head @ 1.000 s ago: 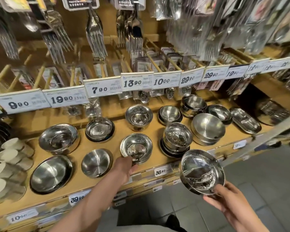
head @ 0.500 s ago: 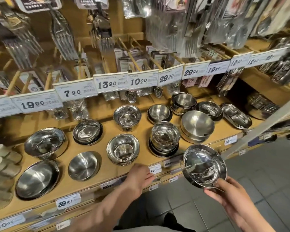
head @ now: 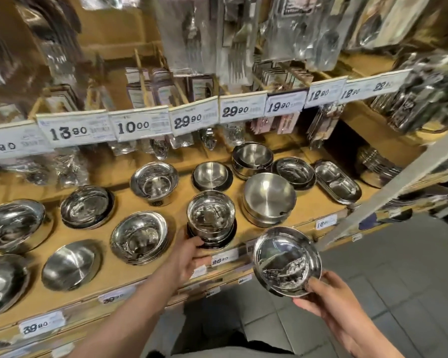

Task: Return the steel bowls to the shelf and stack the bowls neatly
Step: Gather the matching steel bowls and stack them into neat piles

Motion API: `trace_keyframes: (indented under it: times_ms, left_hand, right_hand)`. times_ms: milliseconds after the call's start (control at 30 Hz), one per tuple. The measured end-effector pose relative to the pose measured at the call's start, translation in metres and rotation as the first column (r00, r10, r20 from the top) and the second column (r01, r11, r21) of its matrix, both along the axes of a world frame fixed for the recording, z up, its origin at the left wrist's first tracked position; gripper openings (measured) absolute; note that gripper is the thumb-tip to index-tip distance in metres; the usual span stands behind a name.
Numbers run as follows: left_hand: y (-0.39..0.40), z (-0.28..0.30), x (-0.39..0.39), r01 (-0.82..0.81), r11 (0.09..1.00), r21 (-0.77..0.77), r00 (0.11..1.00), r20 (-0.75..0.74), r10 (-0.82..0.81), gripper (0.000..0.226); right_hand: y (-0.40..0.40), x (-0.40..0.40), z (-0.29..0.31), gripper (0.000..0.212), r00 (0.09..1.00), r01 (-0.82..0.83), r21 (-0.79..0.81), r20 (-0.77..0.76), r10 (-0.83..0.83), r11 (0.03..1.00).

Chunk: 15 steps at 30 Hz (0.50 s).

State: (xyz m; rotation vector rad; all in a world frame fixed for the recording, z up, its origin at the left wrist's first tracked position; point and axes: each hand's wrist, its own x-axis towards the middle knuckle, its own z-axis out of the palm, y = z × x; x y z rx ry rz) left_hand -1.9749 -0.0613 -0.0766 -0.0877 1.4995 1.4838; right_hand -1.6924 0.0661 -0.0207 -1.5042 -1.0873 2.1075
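My right hand pinches the near rim of a shiny steel bowl and holds it tilted in the air, just in front of the shelf's front edge. My left hand reaches over that edge, and its fingertips touch the lower left side of a short stack of steel bowls. Its thumb is spread out to the right and nothing is in its grasp. The wooden shelf carries several more steel bowls, single or stacked.
A wide matte bowl stack stands right of the touched stack, and a shiny stack left of it. Oval trays lie at the far right. Price tags and hanging packed cutlery overhang the bowls. A slanted metal post rises at right.
My left hand left the middle shiny stack and moved right to the short stack's base. The view shifted right. The bowl in my right hand stayed held low in front of the shelf.
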Motion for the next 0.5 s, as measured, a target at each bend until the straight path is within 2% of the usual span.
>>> trace_keyframes:
  times_ms: [133, 267, 500]
  left_hand:
    - [0.0, -0.008, 0.003, -0.057, 0.995, 0.076, 0.997, 0.048, 0.054, 0.065]
    - [0.005, -0.012, 0.008, -0.111, 0.991, 0.072, 0.994, 0.005, 0.111, 0.071]
    - [0.023, -0.011, 0.007, -0.239, 0.971, 0.022, 0.971, -0.02, 0.239, 0.06]
  right_hand:
    - [0.019, -0.004, -0.009, 0.029, 0.998, -0.058, -0.01, 0.022, 0.058, 0.998]
    - [0.032, -0.013, -0.014, 0.031, 0.992, -0.126, -0.014, 0.028, 0.126, 0.992]
    - [0.044, -0.025, -0.021, 0.033, 0.984, -0.178, -0.024, 0.011, 0.178, 0.984]
